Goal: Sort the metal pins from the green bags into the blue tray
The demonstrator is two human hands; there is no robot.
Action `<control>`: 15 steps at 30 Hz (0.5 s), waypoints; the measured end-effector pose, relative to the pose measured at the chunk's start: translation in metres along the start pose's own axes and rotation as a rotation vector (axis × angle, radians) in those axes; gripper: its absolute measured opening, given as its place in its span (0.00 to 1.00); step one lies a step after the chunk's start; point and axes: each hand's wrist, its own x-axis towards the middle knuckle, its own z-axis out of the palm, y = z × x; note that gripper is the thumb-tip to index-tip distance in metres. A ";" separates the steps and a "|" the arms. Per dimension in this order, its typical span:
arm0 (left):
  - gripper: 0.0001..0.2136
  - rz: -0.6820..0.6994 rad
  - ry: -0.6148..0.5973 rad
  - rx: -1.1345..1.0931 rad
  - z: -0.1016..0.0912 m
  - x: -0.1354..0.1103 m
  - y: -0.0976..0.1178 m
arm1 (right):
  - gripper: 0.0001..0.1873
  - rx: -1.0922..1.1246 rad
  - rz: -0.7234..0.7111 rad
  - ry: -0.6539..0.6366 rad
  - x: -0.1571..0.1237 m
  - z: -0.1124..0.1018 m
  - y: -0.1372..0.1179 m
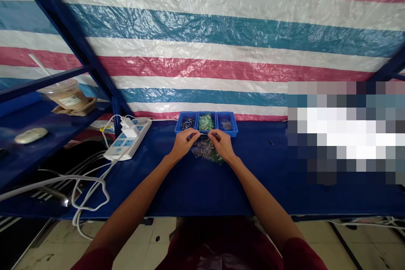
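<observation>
My left hand (182, 143) and my right hand (223, 145) are close together over the blue table, both with thumb and fingers pinched. A small thin rod-like piece (204, 134) spans the gap between their fingertips; its exact kind is too small to tell. Below the hands lies a loose pile (204, 150) of little clear and green plastic bags and thin metallic pieces. Just behind stand three blue bins in a row. The left bin (178, 125) has small dark and silvery pieces, the middle bin (207, 131) green packets, the right bin (234, 126) clear greyish ones.
A white power strip (122, 147) with a plugged-in adapter and looping white cables (90, 190) is at the left. On a side shelf are a mouse (31, 136) and a lidded drink cup (68, 96). One small dark piece (271, 142) lies rightward. A striped sheet (202, 42) hangs behind.
</observation>
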 end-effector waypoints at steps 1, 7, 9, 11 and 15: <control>0.13 -0.049 0.016 -0.072 0.001 0.000 0.001 | 0.10 0.014 0.014 -0.003 0.000 0.001 0.001; 0.13 -0.219 0.082 -0.331 0.009 0.002 0.005 | 0.10 0.137 0.085 -0.024 -0.002 0.008 0.005; 0.13 -0.230 0.097 -0.346 0.009 0.003 0.006 | 0.11 0.155 0.105 -0.036 -0.002 0.009 0.005; 0.13 -0.222 0.105 -0.376 0.010 0.003 0.006 | 0.12 0.137 0.103 -0.047 -0.003 0.010 0.004; 0.15 -0.213 0.060 -0.445 0.008 0.003 0.006 | 0.14 0.100 0.079 -0.017 -0.002 0.008 0.004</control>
